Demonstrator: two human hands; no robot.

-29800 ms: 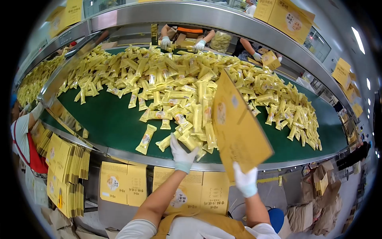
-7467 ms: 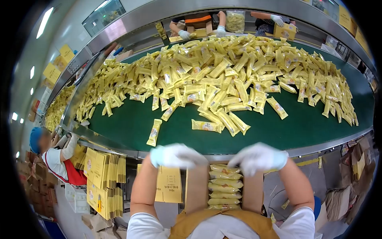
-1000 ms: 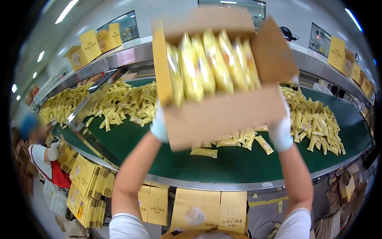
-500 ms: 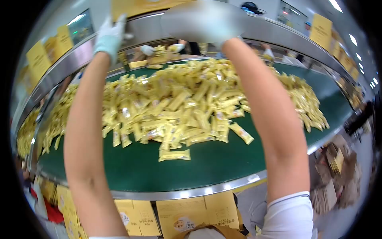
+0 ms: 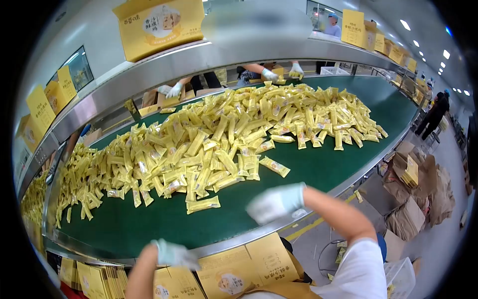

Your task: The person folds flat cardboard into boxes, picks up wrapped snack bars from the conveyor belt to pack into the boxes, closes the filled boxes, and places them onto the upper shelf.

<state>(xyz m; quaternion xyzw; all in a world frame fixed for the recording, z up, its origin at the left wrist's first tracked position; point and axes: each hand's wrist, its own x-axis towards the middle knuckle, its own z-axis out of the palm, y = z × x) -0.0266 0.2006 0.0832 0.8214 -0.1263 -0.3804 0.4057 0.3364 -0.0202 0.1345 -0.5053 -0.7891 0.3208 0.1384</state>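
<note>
My right hand (image 5: 275,203), in a white glove, is over the near edge of the green conveyor belt (image 5: 298,167), apart from the wrapped snack bars. My left hand (image 5: 177,255), also gloved, is lower, just above the flat yellow cartons (image 5: 231,271) at the belt's near side. Motion smears the fingers of both hands, and I make out nothing held. A large heap of yellow wrapped snack bars (image 5: 224,134) covers the belt's middle and left. One bar (image 5: 203,205) lies loose near the front, and a yellow carton (image 5: 160,26) stands on the metal shelf above.
A curved metal shelf (image 5: 186,57) spans the belt, with more cartons (image 5: 352,29) on it. Across the belt are other people's gloved hands (image 5: 175,89). Brown paper bags (image 5: 409,219) and a white basket (image 5: 400,276) are on the floor at right.
Both my hands have come down from the high shelf toward the belt's near edge. The view has shifted, and the carton on the shelf now shows much more fully.
</note>
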